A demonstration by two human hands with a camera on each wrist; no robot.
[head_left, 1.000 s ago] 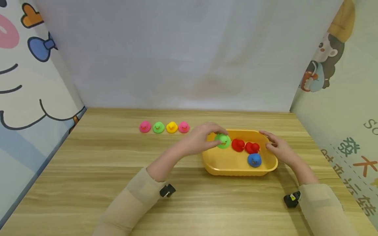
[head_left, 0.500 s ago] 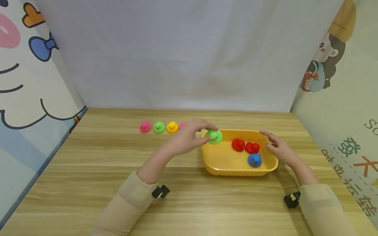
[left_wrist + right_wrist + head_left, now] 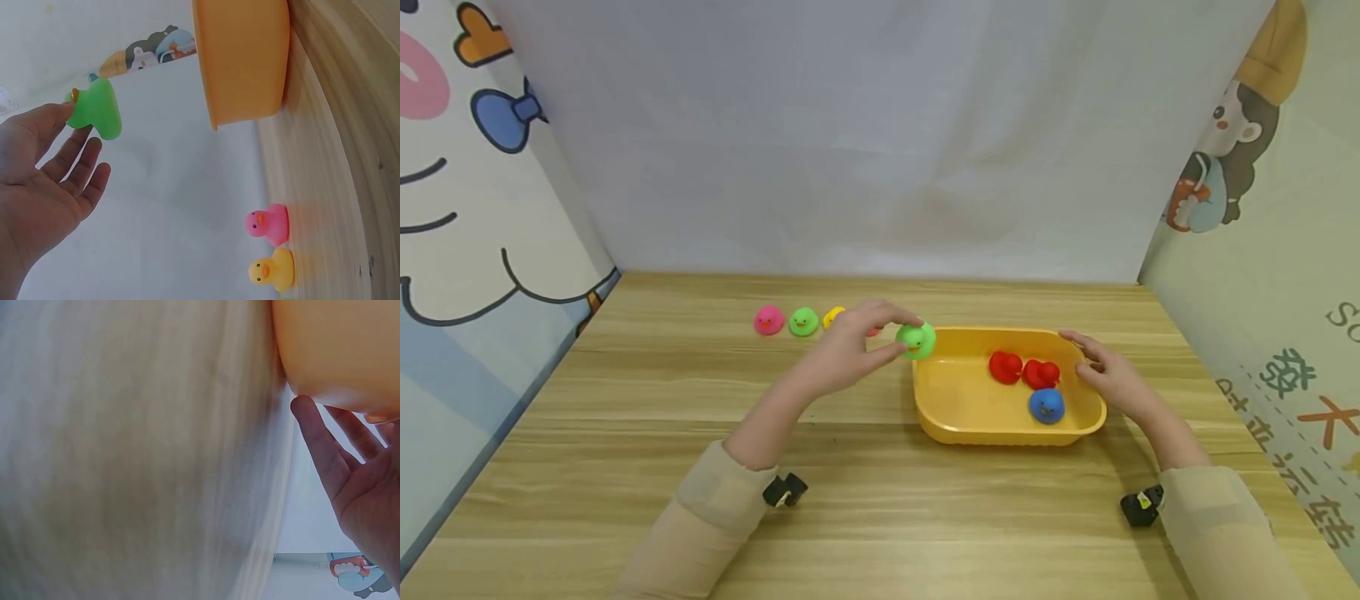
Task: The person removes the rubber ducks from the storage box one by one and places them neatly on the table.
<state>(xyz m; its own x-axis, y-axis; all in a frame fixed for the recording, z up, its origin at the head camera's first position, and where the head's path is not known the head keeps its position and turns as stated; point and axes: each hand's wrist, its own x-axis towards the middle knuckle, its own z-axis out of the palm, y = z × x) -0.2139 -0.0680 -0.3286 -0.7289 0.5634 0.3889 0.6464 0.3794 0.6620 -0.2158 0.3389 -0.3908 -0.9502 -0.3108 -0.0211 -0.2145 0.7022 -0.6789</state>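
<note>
My left hand [image 3: 842,354] pinches a green rubber duck [image 3: 917,340] between thumb and fingertips, holding it up by the left rim of a yellow plastic basin [image 3: 970,400]. In the left wrist view the green duck [image 3: 99,111] is clear of the table. My right hand [image 3: 1116,385] touches the basin's right end with its fingers fairly straight. From the right wrist view, the fingers [image 3: 322,440] lie against the basin's outer wall [image 3: 344,350]. Inside the basin sit two red rubber ducks [image 3: 1005,367] and a blue one [image 3: 1047,406], toward the right.
A row of rubber ducks stands at the back left of the wooden table [image 3: 647,400]: pink [image 3: 768,321], green [image 3: 803,322], yellow [image 3: 832,317] and another pink one [image 3: 269,224]. My left hand partly covers the row's right end in the head view. A white curtain [image 3: 850,150] hangs behind.
My left hand has carried the green duck leftward, from over the inside of the basin to its left rim, now hiding part of the duck row. The right hand and basin have stayed put.
</note>
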